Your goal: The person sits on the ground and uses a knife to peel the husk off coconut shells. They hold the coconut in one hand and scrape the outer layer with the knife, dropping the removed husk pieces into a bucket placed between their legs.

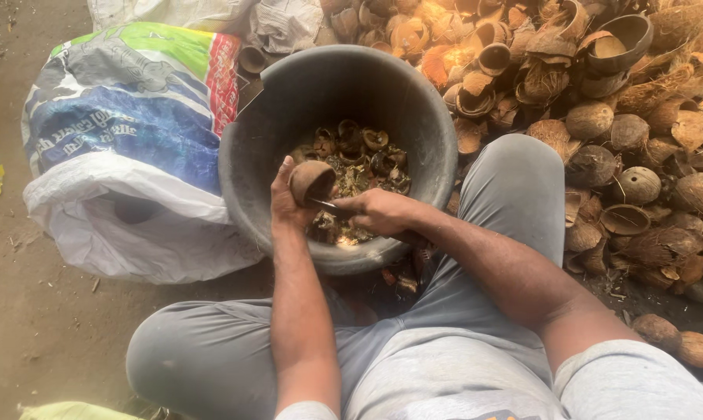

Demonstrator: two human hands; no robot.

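My left hand (285, 204) grips a brown coconut shell half (312, 180), hollow side tilted toward me, over the near rim of a large black tub (250, 140). My right hand (378, 211) is closed on a knife; its dark blade (326, 206) points left and touches the shell's lower edge. Inside the tub lie several scraped shell pieces and bits of coconut (355, 159). Both hands are close together above the tub's near side.
A big heap of coconut shells and husks (600, 117) fills the right and far side. A bulging printed plastic sack (126, 148) lies left of the tub on the dirt floor. My grey-trousered knees (515, 187) flank the tub.
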